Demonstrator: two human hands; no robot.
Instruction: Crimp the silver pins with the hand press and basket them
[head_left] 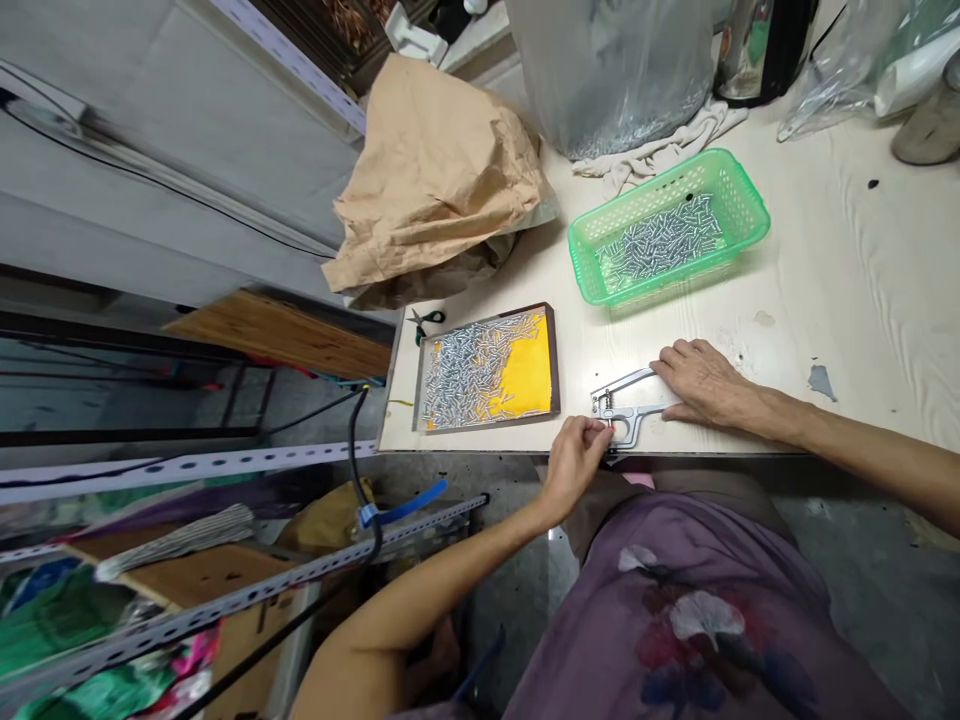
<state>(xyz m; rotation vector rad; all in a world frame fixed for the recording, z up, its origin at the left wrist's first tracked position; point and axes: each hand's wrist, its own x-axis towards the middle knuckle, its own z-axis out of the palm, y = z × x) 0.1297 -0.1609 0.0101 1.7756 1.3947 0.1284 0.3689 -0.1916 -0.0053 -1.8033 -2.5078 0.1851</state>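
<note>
Near the table's front edge lies a grey metal hand tool (632, 415), its jaw end to the left and its two handles spread to the right. My right hand (701, 385) rests around the handle ends, fingers on the upper handle and thumb by the lower one. At the jaw end, my left hand (579, 455) is closed in a pinch; what sits between its fingertips is too small to name. Left of the tool, a shallow box (556, 375) with a yellow bottom holds many small silvery metal pieces (465, 375).
A green basket (667, 283) of similar pieces stands behind the tool. Brown paper (442, 170), scissors (426, 318), a large plastic bag (615, 70) and a cloth (667, 150) lie farther back. Shelf rails (262, 590) are at the lower left.
</note>
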